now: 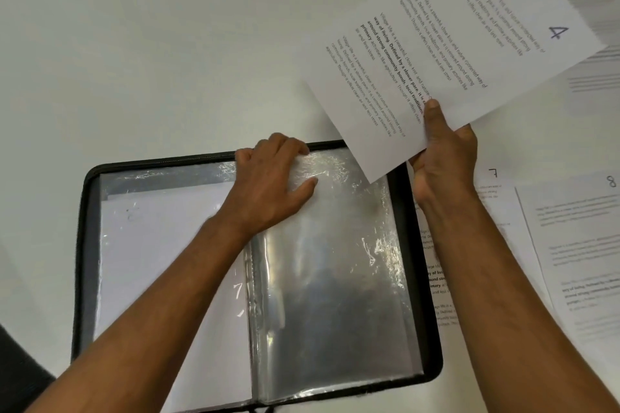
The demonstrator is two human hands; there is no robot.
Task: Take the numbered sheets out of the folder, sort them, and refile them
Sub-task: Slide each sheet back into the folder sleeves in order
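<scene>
A black zip folder (88, 198) lies open on the white table. Its right page is a clear plastic sleeve (332, 265); the left page holds a white sheet (161, 261). My left hand (275, 178) grips the top edge of the clear sleeve near the spine. My right hand (443, 151) pinches the lower edge of a printed sheet marked 4 (463, 37), held tilted in the air above the folder's top right corner. To the folder's right lie the sheets marked 7 (493, 184) and 8 (577, 238).
More printed sheets (597, 77) lie at the far right of the table. A dark object (16, 369) shows at the lower left corner. White tabletop (134, 43) stretches beyond the folder.
</scene>
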